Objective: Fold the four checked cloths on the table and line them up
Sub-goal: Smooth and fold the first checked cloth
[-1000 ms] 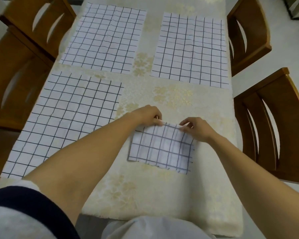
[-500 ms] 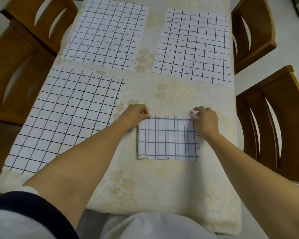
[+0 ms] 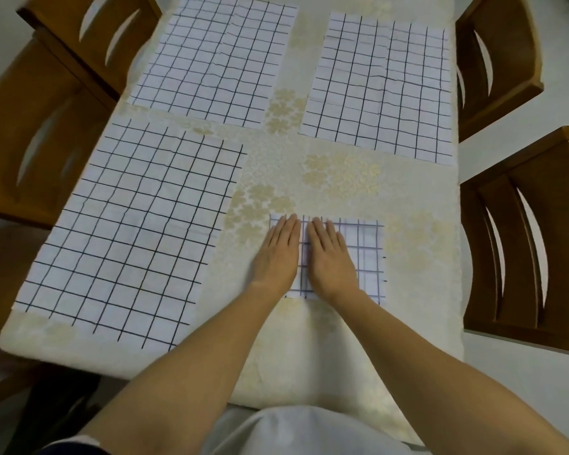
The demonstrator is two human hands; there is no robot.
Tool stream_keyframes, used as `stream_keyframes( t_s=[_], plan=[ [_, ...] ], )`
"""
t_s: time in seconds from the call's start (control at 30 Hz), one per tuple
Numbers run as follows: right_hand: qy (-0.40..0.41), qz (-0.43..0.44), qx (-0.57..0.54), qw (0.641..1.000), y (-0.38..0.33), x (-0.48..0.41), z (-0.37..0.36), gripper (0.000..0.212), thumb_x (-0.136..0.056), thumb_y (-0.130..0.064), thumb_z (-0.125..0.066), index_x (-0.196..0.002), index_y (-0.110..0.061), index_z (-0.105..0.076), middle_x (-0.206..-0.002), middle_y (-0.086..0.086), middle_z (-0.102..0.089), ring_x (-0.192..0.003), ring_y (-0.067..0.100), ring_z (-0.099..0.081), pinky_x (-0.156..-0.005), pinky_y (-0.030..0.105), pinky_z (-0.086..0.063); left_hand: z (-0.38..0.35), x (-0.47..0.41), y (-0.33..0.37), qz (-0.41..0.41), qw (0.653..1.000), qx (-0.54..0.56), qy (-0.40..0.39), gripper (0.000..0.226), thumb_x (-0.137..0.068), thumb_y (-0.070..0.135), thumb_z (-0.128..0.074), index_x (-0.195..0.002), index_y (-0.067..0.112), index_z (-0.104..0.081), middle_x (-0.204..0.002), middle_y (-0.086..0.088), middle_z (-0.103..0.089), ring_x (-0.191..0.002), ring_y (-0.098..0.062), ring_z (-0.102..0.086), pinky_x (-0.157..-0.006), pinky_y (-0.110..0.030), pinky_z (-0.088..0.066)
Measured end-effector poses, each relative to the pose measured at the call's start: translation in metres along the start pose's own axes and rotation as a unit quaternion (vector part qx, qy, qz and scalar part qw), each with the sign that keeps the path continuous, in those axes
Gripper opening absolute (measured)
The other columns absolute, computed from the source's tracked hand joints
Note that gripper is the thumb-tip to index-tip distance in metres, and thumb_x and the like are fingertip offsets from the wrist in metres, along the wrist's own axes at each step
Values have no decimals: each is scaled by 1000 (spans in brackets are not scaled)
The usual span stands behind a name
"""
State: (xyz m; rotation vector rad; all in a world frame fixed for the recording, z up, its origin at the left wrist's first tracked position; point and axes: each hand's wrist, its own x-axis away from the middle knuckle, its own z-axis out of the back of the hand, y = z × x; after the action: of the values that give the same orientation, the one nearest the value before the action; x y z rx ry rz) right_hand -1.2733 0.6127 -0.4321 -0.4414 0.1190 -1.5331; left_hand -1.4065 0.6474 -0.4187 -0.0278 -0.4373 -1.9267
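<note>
On the bench (image 3: pixel 309 339), near right: folded cloth (image 3: pixel 365 254), a small square lying flat.
Left grip (image 3: pixel 278 254): fingers straight and together, palm pressed flat over the folded cloth's left edge.
Right grip (image 3: pixel 330 257): fingers straight, palm flat on the folded cloth, just beside the left grip.
Unfolded: near-left cloth (image 3: pixel 135 231), far-left cloth (image 3: pixel 214 57), far-right cloth (image 3: pixel 381 87), each spread flat, apart.
Sides: chairs (image 3: pixel 532 238).
</note>
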Motion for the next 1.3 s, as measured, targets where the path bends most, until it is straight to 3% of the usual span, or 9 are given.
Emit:
stream_keyframes(
  t_s=[0.1, 0.2, 0.37, 0.6, 0.77, 0.83, 0.97, 1.13, 1.3],
  plan=[
    [3, -27, 7, 1000, 8, 1, -2, 62, -104, -39, -7, -161, -15, -4, -168, 6, 5, -155, 27, 9, -126, 44, 1, -9, 2, -5, 5, 1000, -28, 6, 69, -105, 9, -28, -160, 10, 14, -169, -5, 18, -155, -19, 17, -127, -36, 6],
    [0, -49, 37, 998, 24, 5, -3, 70, -104, -56, -9, -161, -19, 3, -167, 3, 13, -154, 25, 16, -125, 43, 7, -14, 4, -11, 25, 998, -47, 13, 62, -109, 38, -12, -160, 14, 14, -169, -3, 18, -155, -18, 18, -128, -41, 4],
    [-8, -75, 64, 995, 54, 9, 8, 77, -101, -67, -7, -159, -20, 13, -167, -3, 18, -152, 21, 22, -125, 43, 10, -15, 16, -24, 54, 996, -65, 5, 74, -103, 60, -2, -160, 16, 18, -167, -1, 24, -155, -19, 21, -127, -48, 4],
    [-33, -105, 75, 991, 76, 13, 22, 81, -98, -71, -1, -158, -19, 19, -166, -1, 24, -151, 25, 26, -124, 49, 10, -8, 26, -39, 41, 997, -59, -6, 73, -103, 61, 5, -157, 18, 25, -164, 2, 33, -153, -21, 27, -126, -50, 2],
    [55, -34, 91, 994, 38, 1, 28, 70, -106, -51, -17, -160, -11, 2, -168, 8, 9, -155, 29, 11, -125, 48, 4, 12, 4, 0, -29, 995, -12, 93, 60, -107, 25, -26, -162, 10, -6, -171, -5, 3, -157, -22, 11, -128, -44, 1],
    [55, 2, 58, 997, 17, -9, 22, 62, -108, -36, -26, -161, -9, -8, -168, 9, 0, -155, 29, 3, -126, 48, -1, 12, -14, 22, -40, 997, 19, 61, 60, -107, 18, -30, -162, 10, -8, -171, -3, -3, -157, -19, 9, -128, -39, 4],
    [-5, -29, 40, 999, 22, -10, 3, 65, -105, -46, -9, -161, -14, -2, -168, 4, 6, -155, 24, 9, -126, 45, 0, -9, -25, 17, 22, 1000, -19, -11, 59, -111, 31, -19, -162, 16, 7, -171, 1, 10, -156, -18, 17, -128, -40, 3],
    [-17, -61, 73, 995, 47, -1, 7, 76, -101, -68, -6, -158, -22, 16, -165, -4, 24, -151, 21, 26, -124, 43, 12, -17, -13, -5, 36, 997, -74, 9, 68, -104, 56, -3, -160, 23, 17, -168, 3, 23, -155, -19, 20, -127, -46, 5],
    [-29, -105, 64, 992, 85, 14, 26, 79, -98, -72, -2, -158, -24, 19, -165, -6, 26, -150, 20, 29, -124, 46, 11, -12, -6, -24, 73, 994, -79, 5, 76, -100, 65, 6, -157, 20, 26, -165, 2, 30, -153, -21, 26, -126, -48, 5]
  ],
)
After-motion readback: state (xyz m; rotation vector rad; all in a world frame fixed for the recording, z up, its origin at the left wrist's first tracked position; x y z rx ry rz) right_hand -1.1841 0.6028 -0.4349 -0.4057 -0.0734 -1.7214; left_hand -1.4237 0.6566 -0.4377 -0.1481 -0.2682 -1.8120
